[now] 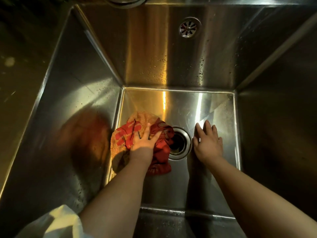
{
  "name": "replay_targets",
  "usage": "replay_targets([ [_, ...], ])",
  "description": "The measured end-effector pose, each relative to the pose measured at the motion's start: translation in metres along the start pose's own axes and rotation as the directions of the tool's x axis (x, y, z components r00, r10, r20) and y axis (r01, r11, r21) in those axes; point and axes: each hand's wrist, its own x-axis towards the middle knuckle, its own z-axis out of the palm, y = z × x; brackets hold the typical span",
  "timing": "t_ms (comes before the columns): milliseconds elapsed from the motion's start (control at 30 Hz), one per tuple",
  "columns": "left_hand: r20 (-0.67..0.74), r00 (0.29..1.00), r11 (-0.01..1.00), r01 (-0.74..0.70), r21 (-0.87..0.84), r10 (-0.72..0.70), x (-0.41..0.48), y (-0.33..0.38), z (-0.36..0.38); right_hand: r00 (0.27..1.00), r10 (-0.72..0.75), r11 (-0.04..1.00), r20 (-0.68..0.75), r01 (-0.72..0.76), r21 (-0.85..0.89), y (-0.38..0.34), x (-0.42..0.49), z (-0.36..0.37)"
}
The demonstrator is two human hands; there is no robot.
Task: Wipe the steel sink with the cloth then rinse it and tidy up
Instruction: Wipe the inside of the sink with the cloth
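Two hands down in the sink (96, 100). Left hand (143, 143) is flat on the cloth (161, 152), fingers splayed, palm pressing it to the floor rather than pinching. Right hand (208, 143) is empty, fingers spread, palm flat on bare steel at 3 o'clock of the drain (180, 143).

Cloth sits bunched on the sink floor at 9 o'clock of the drain, one edge lapping the drain rim, near the left wall.

Handling guess: soft, limp, light; looks damp, so it should drag with some friction on steel. No stiffness, so it will roll under a sideways push. Best held by gathering the bunch under the palm with fingers curled over the far folds. Steel looks wet and slick; droplets on the back wall below the overflow fitting (188, 29).
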Motion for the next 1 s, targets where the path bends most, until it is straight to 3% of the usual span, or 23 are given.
replay_targets([
  [200, -0.016, 1.000, 0.998, 0.003, -0.064, -0.004, 0.018, 0.012, -0.010, 0.999, -0.036, 0.999, -0.017, 0.035, -0.041, 0.006, 0.000, 0.002],
  [500, -0.130, 0.990, 0.998, -0.060, 0.007, 0.061, 0.044, 0.040, -0.027, 0.997, -0.078, 0.996, -0.026, 0.076, -0.052, 0.016, 0.005, 0.002],
  [700, -0.127, 0.974, 0.982, -0.182, 0.044, 0.187, 0.059, 0.075, -0.032, 0.996, -0.082, 0.996, -0.043, 0.080, -0.032, 0.019, 0.009, -0.004],
  [833, -0.144, 0.962, 0.971, -0.222, 0.093, 0.234, 0.058, 0.085, -0.028, 0.993, 0.041, 0.997, -0.108, -0.034, 0.072, 0.024, 0.016, -0.015],
  [1000, -0.079, 0.919, 0.915, -0.372, 0.157, 0.387, 0.053, 0.112, -0.026, 0.996, 0.038, 0.995, -0.085, -0.030, 0.093, 0.032, 0.014, -0.019],
])
